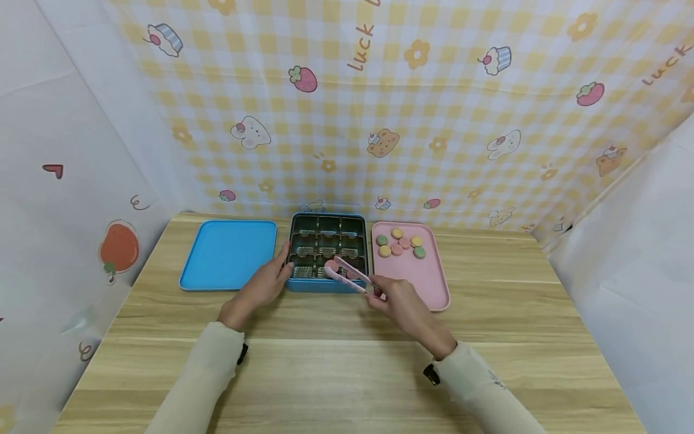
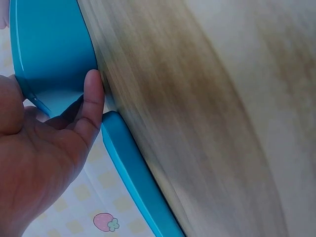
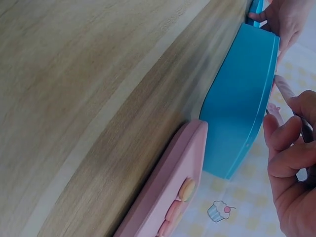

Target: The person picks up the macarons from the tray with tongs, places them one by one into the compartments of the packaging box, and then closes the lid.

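My right hand [image 1: 398, 298] grips pink tongs [image 1: 347, 281] over the front of a blue box [image 1: 325, 286]. Between the tong tips sits a pink macaron [image 1: 332, 264], above the front middle compartment. Clear dividers split the inside of the box into several compartments; another pink macaron [image 1: 352, 274] lies in the front right one, partly hidden by the tongs. My left hand [image 1: 265, 282] rests against the box's left side, thumb near the rim. Its little finger stretches along the blue wall [image 2: 54, 44] in the left wrist view.
Right of the box lies a pink tray [image 1: 428, 283] with several yellow, green and pink macarons [image 1: 397, 249] toward its back. A flat blue tray [image 1: 230, 253] lies to the left. Behind the wooden table [image 1: 325, 374] hangs a yellow checked cloth [image 1: 347, 120].
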The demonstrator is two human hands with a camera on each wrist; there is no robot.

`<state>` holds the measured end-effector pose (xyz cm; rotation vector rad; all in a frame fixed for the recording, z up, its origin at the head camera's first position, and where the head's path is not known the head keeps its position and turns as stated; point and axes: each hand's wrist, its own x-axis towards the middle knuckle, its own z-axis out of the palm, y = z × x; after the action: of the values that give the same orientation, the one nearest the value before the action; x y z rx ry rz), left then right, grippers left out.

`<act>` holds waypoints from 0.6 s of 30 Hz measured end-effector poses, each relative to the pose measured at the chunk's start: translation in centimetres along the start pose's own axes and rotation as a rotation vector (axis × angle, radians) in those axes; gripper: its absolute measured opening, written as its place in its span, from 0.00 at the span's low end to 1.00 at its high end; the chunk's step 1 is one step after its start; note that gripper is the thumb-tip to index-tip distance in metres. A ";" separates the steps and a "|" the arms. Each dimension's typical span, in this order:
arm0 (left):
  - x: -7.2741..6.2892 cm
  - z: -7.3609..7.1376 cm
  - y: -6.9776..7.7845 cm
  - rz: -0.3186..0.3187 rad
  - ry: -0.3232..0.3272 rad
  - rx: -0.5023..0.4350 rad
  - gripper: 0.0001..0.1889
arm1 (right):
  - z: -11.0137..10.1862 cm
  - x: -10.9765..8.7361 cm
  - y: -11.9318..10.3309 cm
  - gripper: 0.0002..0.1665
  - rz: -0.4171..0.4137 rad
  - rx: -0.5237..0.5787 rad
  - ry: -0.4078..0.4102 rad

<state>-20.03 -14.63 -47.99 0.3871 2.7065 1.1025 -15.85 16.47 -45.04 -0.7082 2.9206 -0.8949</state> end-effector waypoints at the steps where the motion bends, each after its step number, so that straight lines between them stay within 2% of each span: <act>1: 0.0 0.0 0.0 -0.001 0.001 -0.001 0.33 | 0.0 0.0 0.0 0.04 -0.002 0.000 0.001; 18: 0.1 0.0 -0.2 0.003 -0.006 -0.012 0.33 | 0.2 0.4 -0.1 0.03 0.008 -0.002 -0.005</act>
<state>-20.13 -14.80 -48.15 0.3913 2.6940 1.1159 -16.17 16.11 -45.05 -0.6980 2.9178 -0.8890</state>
